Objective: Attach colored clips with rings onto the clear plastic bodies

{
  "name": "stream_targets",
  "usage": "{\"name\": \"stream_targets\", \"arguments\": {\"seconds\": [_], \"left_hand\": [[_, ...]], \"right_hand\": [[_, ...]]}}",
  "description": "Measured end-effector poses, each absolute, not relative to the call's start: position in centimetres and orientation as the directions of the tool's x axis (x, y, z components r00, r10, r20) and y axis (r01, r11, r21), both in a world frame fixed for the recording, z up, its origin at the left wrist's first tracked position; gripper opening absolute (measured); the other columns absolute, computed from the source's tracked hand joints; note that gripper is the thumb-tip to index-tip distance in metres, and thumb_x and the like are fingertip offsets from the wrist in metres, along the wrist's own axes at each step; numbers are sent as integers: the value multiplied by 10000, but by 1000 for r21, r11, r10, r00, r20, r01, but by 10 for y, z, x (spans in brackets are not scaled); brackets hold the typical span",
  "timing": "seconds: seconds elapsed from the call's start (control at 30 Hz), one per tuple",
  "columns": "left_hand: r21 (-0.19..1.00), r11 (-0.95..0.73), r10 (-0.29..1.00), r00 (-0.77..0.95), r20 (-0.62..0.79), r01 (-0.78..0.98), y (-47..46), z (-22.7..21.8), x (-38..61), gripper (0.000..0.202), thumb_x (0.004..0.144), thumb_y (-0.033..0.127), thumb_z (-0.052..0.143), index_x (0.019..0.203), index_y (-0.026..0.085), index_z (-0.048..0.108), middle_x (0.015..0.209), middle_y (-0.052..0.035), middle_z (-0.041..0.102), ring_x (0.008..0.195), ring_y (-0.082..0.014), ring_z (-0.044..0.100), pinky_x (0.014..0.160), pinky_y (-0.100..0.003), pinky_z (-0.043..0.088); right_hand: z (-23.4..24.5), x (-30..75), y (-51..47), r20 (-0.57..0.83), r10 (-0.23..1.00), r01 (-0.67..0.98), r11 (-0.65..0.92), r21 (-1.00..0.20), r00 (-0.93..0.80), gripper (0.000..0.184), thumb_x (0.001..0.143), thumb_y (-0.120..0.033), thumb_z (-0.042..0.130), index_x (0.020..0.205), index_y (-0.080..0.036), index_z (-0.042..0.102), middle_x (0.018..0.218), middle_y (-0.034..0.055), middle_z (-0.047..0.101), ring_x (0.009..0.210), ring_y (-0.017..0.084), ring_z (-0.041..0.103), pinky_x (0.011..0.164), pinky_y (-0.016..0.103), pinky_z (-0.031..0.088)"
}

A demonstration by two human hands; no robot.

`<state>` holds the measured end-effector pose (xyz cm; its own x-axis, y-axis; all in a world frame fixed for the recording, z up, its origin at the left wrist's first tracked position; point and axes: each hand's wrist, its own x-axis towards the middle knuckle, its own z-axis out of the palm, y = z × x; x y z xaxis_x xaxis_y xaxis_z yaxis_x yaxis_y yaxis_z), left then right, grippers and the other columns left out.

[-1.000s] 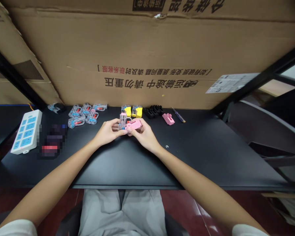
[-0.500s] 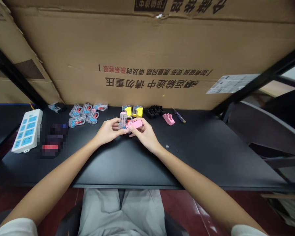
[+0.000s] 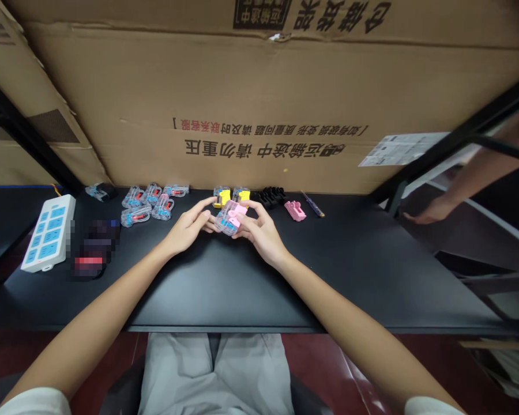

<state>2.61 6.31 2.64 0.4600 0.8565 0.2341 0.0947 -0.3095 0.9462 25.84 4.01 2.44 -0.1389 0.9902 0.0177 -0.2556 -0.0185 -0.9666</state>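
Observation:
My left hand (image 3: 189, 226) and my right hand (image 3: 259, 231) meet over the black table (image 3: 242, 276), near its back. Together they grip a small clear plastic piece with a pink part on it (image 3: 229, 217), tilted between the fingertips. Both hands pinch it from either side. Just behind them lie two yellow and clear pieces (image 3: 232, 196). A loose pink part (image 3: 294, 210) lies to the right of my right hand.
Several clear pieces with blue and red inserts (image 3: 151, 203) lie at the back left. A black part (image 3: 269, 196) and a small screwdriver (image 3: 313, 203) lie at the back. A white power strip (image 3: 47, 231) is far left. Cardboard boxes (image 3: 259, 98) wall the back. Another person's hand (image 3: 430, 212) reaches in at right.
The clear piece and the pink part, held apart side by side before, are now pressed together and tilted between my fingers. Another person's arm has come into view at the right.

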Motion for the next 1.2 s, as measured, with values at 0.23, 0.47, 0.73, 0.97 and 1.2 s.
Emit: {"name": "stream_targets", "arguments": {"seconds": [0.23, 0.47, 0.73, 0.97, 1.2], "left_hand": [[685, -608, 769, 512, 382, 402, 63, 26, 22, 368, 1028, 427, 679, 1339, 235, 721, 1225, -86, 707, 972, -199, 707, 821, -307, 582], [895, -371, 847, 485, 218, 247, 58, 30, 31, 420, 1050, 602, 599, 1089, 194, 689, 847, -24, 727, 739, -183, 722, 700, -300, 596], [949, -276, 904, 376, 202, 154, 65, 33, 24, 452, 914, 594, 776, 1079, 174, 746, 928, -75, 822, 841, -226, 795, 804, -352, 661], [948, -280, 915, 340, 216, 153, 61, 36, 27, 428, 941, 581, 746, 1066, 172, 762, 918, -77, 824, 834, -224, 788, 719, -317, 636], [952, -252, 878, 454, 150, 172, 61, 32, 29, 413, 922, 574, 775, 1003, 169, 759, 904, -86, 830, 807, -229, 795, 673, -303, 621]], "right_hand": [[33, 259, 36, -143, 934, -372, -267, -889, -329, 402, 878, -455, 830, 1184, -232, 698, 817, 34, 789, 703, 186, 745, 686, 316, 640], [32, 262, 34, -6, 962, 110, 25, -994, -271, 417, 888, -534, 809, 1111, -195, 712, 578, -56, 639, 415, 116, 497, 451, 254, 390], [26, 270, 46, 269, 956, 198, 288, -937, -117, 364, 883, -559, 810, 976, -207, 822, 944, 61, 771, 807, 205, 661, 757, 351, 528], [26, 264, 42, 243, 961, 137, 260, -956, -130, 351, 948, -562, 745, 918, -214, 780, 918, 54, 775, 872, 236, 699, 870, 383, 553], [28, 263, 40, 186, 955, 154, 224, -962, -231, 404, 926, -608, 765, 907, -206, 799, 881, 57, 790, 811, 234, 691, 804, 372, 546]]}}
